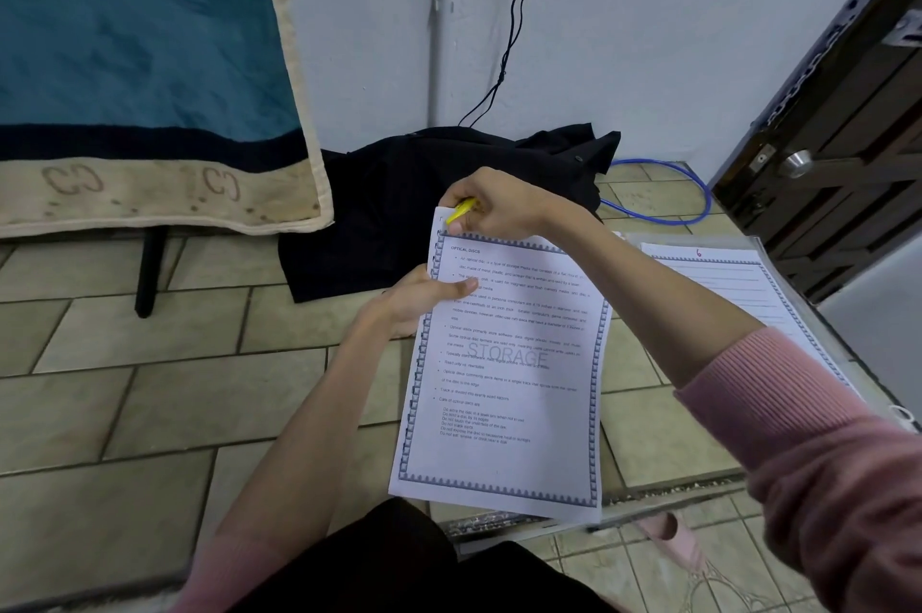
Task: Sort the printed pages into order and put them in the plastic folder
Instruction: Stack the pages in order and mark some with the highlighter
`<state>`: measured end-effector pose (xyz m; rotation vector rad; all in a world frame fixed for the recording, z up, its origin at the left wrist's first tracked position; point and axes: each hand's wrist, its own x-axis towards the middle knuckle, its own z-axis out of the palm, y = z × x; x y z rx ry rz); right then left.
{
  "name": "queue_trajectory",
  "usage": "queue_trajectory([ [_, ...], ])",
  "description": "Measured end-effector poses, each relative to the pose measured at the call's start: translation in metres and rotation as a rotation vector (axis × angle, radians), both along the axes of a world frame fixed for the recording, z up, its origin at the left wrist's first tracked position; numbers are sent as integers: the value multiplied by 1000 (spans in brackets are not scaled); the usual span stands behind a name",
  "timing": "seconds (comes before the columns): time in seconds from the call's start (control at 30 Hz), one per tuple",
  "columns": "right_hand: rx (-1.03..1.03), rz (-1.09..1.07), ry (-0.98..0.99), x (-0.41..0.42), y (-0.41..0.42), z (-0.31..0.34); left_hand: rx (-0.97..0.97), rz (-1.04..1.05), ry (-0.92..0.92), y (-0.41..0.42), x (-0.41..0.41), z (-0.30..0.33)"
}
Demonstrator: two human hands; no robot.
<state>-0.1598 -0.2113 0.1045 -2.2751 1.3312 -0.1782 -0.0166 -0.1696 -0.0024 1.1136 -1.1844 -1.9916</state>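
I hold a printed page (pixel 504 378) headed "OPTICAL DISCS", with a blue patterned border and a faint "STORAGE" watermark, up in front of me. My left hand (pixel 424 300) grips its left edge, thumb on the front. My right hand (pixel 499 206) is closed on a yellow pen (pixel 461 212) whose tip touches the page's top left corner. To the right a clear plastic folder (pixel 798 273) lies on the floor with a bordered page (pixel 738 293) marked "6" inside it. More sheets may lie behind the held page; I cannot tell.
A black garment (pixel 439 208) lies on the tiled floor by the wall, with a blue cable (pixel 693 198) beside it. A blue and beige blanket (pixel 149 88) hangs at the left. A dark wooden door (pixel 848 138) stands at the right. A pink slipper (pixel 673 540) lies below.
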Motion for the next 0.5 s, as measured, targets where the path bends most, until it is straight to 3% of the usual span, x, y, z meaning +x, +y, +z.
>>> queue_trajectory([
  [0.5,-3,-28,-8,1,-2,-14,-25,-5,-41,0,-1,-2],
])
